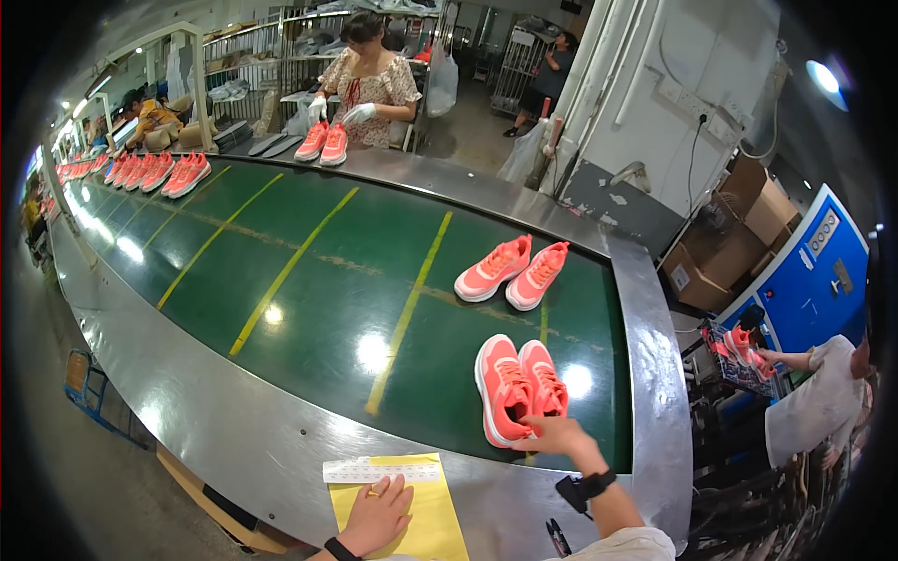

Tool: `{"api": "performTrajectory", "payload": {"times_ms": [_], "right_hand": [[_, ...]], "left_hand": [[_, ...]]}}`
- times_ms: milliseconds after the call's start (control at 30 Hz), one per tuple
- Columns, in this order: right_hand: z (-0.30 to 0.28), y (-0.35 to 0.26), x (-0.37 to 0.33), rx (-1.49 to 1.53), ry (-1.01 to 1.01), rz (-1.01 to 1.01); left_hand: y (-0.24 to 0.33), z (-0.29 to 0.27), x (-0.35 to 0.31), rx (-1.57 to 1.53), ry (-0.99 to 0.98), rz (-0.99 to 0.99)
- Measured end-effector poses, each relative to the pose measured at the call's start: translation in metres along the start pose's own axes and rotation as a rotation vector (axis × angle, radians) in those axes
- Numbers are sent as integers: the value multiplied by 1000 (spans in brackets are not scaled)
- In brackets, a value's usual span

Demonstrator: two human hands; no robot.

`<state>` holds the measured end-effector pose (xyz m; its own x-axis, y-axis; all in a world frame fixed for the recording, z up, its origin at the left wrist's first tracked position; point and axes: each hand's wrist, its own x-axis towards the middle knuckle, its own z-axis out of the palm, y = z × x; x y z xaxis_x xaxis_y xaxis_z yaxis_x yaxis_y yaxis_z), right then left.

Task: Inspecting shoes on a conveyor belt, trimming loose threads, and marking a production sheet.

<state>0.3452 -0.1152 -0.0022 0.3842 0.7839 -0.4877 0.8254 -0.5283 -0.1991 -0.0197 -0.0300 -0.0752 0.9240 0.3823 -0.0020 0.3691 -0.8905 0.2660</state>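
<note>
My left hand (377,516) lies flat, fingers stretched, on a yellow sheet (435,524) at the metal edge. Along that sheet's top runs a white printed label strip (351,470). My right hand (561,438), with a dark band on its wrist, reaches over the belt's near edge. Its fingers close at the heel of a coral sneaker (499,379) with a white sole; the fingertips are partly hidden. Close against it stands the matching sneaker (544,383). Farther back on the belt sits another coral pair, a left shoe (496,269) and a right shoe (538,276).
The green conveyor belt (309,271) has yellow cross lines and a metal border (224,402). Across it, a gloved person (369,89) handles a coral pair (323,143). More sneakers (154,173) stand far left. A pen (558,538) lies near my right forearm. Right, another person (823,393) holds a shoe.
</note>
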Motion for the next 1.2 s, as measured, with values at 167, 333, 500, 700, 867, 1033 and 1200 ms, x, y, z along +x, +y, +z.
{"api": "performTrajectory", "payload": {"times_ms": [167, 333, 500, 700, 867, 1033, 1200], "right_hand": [[33, 0, 24, -129, 188, 29], [17, -20, -9, 21, 408, -42], [35, -69, -104, 159, 521, -144], [113, -110, -160, 55, 555, -276], [140, -118, -166, -18, 323, -320], [109, -103, -196, 422, 379, -277], [106, -78, -191, 546, 653, -58]], "left_hand": [[-2, 16, 0, 15, 19, 22], [-5, 24, 5, 52, -8, -14], [-6, 24, 12, 32, 6, -37], [-3, 21, 19, -42, 51, -37], [5, 15, 20, -27, -11, -71], [8, 18, 3, -336, 274, -150], [32, -14, -4, -1182, -16, -396]]}}
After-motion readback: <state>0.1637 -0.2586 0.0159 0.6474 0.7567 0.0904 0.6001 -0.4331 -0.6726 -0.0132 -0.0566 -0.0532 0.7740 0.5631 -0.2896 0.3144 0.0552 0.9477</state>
